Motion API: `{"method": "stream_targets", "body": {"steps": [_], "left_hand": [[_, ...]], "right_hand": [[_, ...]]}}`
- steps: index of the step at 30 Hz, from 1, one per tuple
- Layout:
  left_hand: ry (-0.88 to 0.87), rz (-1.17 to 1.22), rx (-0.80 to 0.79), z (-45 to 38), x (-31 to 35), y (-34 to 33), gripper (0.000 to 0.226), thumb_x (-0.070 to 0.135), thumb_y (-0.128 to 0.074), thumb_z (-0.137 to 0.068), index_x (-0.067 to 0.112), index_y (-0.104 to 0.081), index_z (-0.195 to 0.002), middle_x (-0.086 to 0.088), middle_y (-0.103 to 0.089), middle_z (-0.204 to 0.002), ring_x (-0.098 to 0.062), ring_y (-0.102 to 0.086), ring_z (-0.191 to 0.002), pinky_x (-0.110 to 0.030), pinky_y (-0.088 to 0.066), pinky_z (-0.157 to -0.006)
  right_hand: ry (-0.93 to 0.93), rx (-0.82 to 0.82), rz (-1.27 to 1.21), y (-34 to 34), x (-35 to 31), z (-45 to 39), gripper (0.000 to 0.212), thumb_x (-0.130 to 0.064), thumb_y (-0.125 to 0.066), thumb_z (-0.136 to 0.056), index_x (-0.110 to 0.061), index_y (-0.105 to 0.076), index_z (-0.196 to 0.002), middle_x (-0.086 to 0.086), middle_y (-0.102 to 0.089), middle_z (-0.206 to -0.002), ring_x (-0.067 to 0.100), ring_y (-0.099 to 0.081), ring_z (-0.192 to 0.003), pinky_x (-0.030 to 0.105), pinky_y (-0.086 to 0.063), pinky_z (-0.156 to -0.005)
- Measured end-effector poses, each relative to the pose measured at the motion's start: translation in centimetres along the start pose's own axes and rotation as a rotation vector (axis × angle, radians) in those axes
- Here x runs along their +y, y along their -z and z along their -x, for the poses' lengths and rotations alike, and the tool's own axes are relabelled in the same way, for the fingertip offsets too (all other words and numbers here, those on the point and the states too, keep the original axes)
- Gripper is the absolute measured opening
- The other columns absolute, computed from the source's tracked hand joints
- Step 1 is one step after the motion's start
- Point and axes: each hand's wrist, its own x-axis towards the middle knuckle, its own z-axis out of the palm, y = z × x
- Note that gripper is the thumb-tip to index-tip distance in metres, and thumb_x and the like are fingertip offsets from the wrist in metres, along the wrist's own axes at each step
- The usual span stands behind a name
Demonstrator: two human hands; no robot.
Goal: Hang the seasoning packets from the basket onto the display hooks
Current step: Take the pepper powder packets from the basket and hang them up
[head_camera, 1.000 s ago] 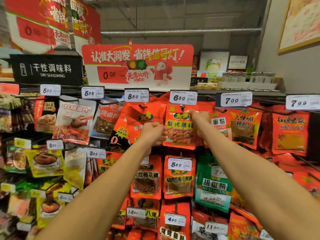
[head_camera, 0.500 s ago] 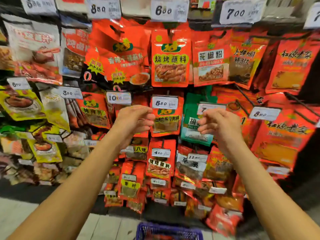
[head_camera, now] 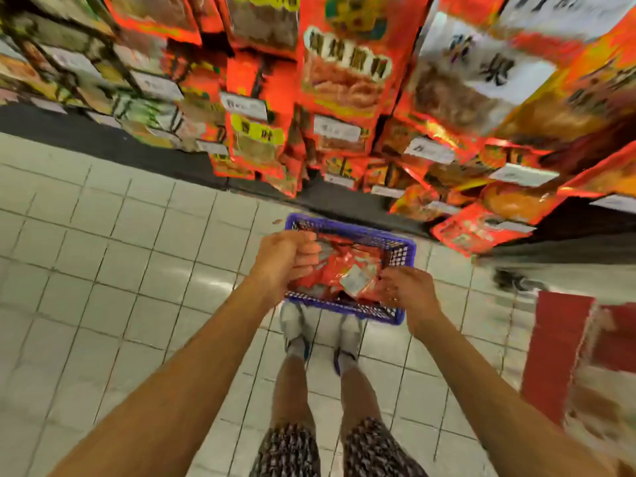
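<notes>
hanging packets (head_camera: 344, 63) blurred and cut off at top, basket (head_camera: 399, 249) contents partly behind both hands

The basket (head_camera: 402, 251) is set on the floor (head_camera: 113, 256), just before the feet (head_camera: 320, 333), packets (head_camera: 347, 266) piled in it. Behind it the display (head_camera: 344, 80) is hung; both hands are held over the basket, left hand (head_camera: 287, 259) left, right hand (head_camera: 407, 292) right.

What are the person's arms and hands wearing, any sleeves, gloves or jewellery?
Both forearms are bare, with no sleeves or gloves in view. The left hand shows no jewellery or watch. The right hand has a small glint on one finger that may be a ring, but the picture is too blurred to be sure.
</notes>
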Motion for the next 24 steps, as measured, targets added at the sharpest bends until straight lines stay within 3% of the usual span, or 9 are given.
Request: {"method": "stream_targets", "body": {"steps": [2, 6, 8, 10, 13, 16, 19, 22, 24], "left_hand": [[0.127, 0.014, 0.049, -3.8, -5.3, 0.2, 0.016, 0.016, -0.060, -0.093, 0.015, -0.071, -0.082, -0.003, -0.071, -0.073, -0.018, -0.062, -0.062, -0.025, -0.047, -0.059], [0.302, -0.018, 0.118, -12.1, -13.6, 0.8, 0.018, 0.014, -0.055, -0.096, 0.008, -0.069, -0.104, -0.014, -0.067, -0.098, -0.022, -0.060, -0.072, -0.026, -0.047, -0.063], [0.350, -0.036, 0.131, -16.1, -16.9, 1.1, 0.014, 0.013, -0.053, -0.098, 0.011, -0.065, -0.092, -0.012, -0.066, -0.090, -0.022, -0.059, -0.070, -0.027, -0.047, -0.065], [0.387, -0.088, 0.092, -19.8, -19.8, 1.5, 0.023, 0.017, -0.048, -0.101, 0.015, -0.058, -0.081, -0.004, -0.066, -0.069, -0.020, -0.056, -0.067, -0.027, -0.042, -0.065], [0.408, -0.173, 0.032, -25.3, -23.4, 2.1, 0.029, 0.014, -0.042, -0.103, 0.017, -0.052, -0.076, 0.005, -0.062, -0.050, -0.019, -0.052, -0.065, -0.027, -0.036, -0.063], [0.443, -0.239, 0.055, -30.2, -25.9, 2.6, 0.025, 0.010, -0.045, -0.103, 0.015, -0.055, -0.081, -0.003, -0.061, -0.065, -0.022, -0.053, -0.064, -0.027, -0.038, -0.061], [0.424, -0.228, 0.052, -33.9, -27.8, 3.0, 0.019, 0.008, -0.052, -0.098, 0.014, -0.061, -0.083, -0.007, -0.060, -0.073, -0.024, -0.054, -0.066, -0.032, -0.044, -0.069], [0.362, -0.220, 0.044, -36.8, -29.2, 3.6, 0.017, 0.010, -0.058, -0.088, 0.015, -0.062, -0.072, -0.005, -0.062, -0.066, -0.022, -0.054, -0.062, -0.033, -0.043, -0.067], [0.349, -0.237, 0.010, -38.6, -30.5, 3.8, 0.022, 0.006, -0.054, -0.094, 0.014, -0.063, -0.075, 0.000, -0.066, -0.057, -0.020, -0.059, -0.060, -0.031, -0.048, -0.064]], "right_hand": [[-0.144, -0.018, 0.065, -1.0, 5.8, -4.2, 0.015, -0.008, -0.058, -0.095, -0.003, -0.067, -0.085, 0.007, -0.067, -0.058, 0.020, -0.063, -0.045, 0.023, -0.050, -0.045], [-0.368, -0.042, 0.198, -2.4, 16.8, -12.1, 0.019, -0.016, -0.052, -0.101, -0.008, -0.061, -0.086, 0.010, -0.063, -0.070, 0.024, -0.061, -0.056, 0.026, -0.044, -0.052], [-0.442, -0.070, 0.260, -2.9, 20.8, -15.8, 0.017, -0.012, -0.049, -0.102, -0.006, -0.059, -0.091, 0.011, -0.060, -0.071, 0.022, -0.059, -0.053, 0.024, -0.043, -0.051], [-0.430, -0.097, 0.348, -3.4, 24.0, -19.6, 0.013, -0.009, -0.051, -0.101, -0.004, -0.061, -0.095, 0.014, -0.061, -0.075, 0.024, -0.060, -0.055, 0.023, -0.046, -0.048], [-0.242, -0.170, 0.659, -5.2, 27.1, -25.4, 0.013, -0.010, -0.054, -0.098, -0.006, -0.067, -0.099, 0.017, -0.067, -0.088, 0.038, -0.068, -0.083, 0.034, -0.058, -0.069], [-0.087, -0.214, 0.896, -8.8, 28.5, -31.0, 0.018, -0.015, -0.051, -0.095, -0.014, -0.066, -0.086, 0.017, -0.069, -0.088, 0.042, -0.067, -0.094, 0.036, -0.049, -0.073], [0.143, -0.153, 1.154, -12.6, 29.0, -36.0, 0.015, -0.018, -0.056, -0.093, -0.017, -0.066, -0.104, 0.016, -0.070, -0.109, 0.039, -0.065, -0.103, 0.032, -0.044, -0.074], [0.366, -0.165, 1.257, -16.5, 29.0, -40.2, 0.048, -0.022, -0.062, -0.090, -0.015, -0.050, -0.136, 0.018, -0.057, -0.134, 0.040, -0.057, -0.120, 0.045, -0.052, -0.089], [0.516, -0.231, 1.336, -19.3, 28.7, -42.6, 0.078, -0.018, -0.070, -0.083, -0.015, -0.033, -0.152, 0.015, -0.034, -0.157, 0.036, -0.034, -0.144, 0.048, -0.044, -0.108]]}}
